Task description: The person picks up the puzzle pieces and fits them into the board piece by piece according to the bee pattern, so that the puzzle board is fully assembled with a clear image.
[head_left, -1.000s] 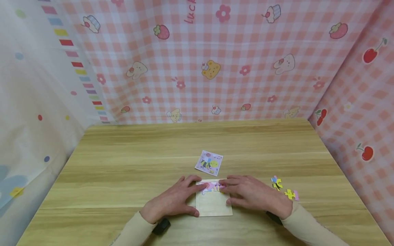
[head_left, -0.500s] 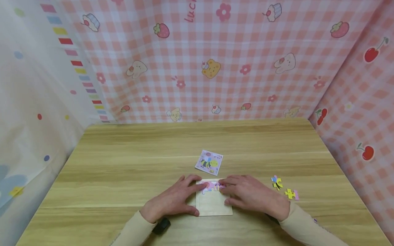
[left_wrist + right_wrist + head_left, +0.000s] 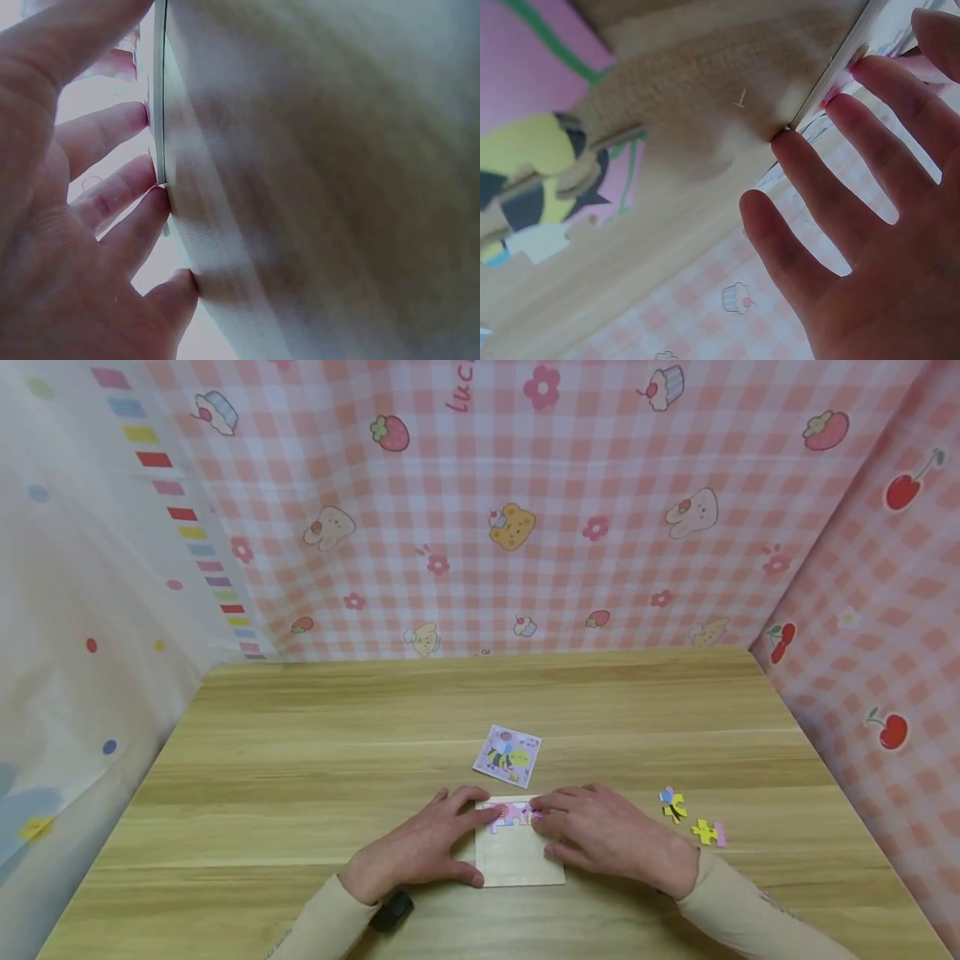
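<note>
A square wooden puzzle board [image 3: 519, 858] lies on the table, with joined pink puzzle pieces [image 3: 513, 814] along its far edge. My left hand [image 3: 420, 847] rests at the board's left side, index fingertip on the pieces at the far left, thumb at the near left corner. My right hand [image 3: 611, 835] touches the far right part with its fingertips, thumb on the right side; its fingers hide the pieces there. In the left wrist view, the fingers of my left hand [image 3: 97, 202] lie along the board's edge. The right wrist view shows my right hand [image 3: 870, 195] with spread fingers, two tips over the board.
Beyond the board lies a square bee picture card [image 3: 508, 757]. To the right of my right hand are loose pieces, a blue-and-yellow one [image 3: 673, 806] and a yellow-and-pink one [image 3: 708, 832]. Patterned cloth [image 3: 480, 485] hangs behind the wooden table [image 3: 337, 718].
My right hand has shifted slightly left over the far right part of the board. My left hand holds its place on the board.
</note>
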`<state>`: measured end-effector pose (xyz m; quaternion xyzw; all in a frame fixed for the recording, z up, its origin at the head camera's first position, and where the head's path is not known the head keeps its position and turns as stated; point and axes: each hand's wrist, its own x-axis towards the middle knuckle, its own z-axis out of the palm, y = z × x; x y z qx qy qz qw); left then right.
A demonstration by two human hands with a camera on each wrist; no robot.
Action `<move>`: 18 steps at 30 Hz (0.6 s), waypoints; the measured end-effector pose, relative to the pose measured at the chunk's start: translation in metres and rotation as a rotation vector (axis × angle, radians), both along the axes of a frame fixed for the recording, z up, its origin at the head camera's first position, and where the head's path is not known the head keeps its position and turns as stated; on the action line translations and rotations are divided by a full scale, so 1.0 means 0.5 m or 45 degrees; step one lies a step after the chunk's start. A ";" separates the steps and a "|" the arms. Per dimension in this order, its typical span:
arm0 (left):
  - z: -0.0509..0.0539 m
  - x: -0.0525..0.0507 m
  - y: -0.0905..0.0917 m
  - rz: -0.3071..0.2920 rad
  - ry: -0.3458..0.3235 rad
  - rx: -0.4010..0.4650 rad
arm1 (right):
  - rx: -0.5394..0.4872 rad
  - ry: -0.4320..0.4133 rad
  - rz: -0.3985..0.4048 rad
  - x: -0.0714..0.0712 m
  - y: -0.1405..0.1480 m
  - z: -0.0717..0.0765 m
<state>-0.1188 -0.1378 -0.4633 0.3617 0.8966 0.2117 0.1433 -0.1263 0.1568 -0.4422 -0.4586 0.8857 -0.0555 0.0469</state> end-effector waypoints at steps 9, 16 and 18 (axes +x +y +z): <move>-0.002 0.003 0.000 -0.004 0.000 -0.003 | 0.038 0.003 -0.006 0.009 -0.001 0.005; -0.001 0.000 0.000 -0.002 -0.002 -0.012 | 0.033 -0.028 -0.029 0.014 0.008 0.002; -0.001 -0.001 0.000 -0.004 -0.006 -0.017 | 0.023 -0.049 -0.038 0.013 0.009 0.000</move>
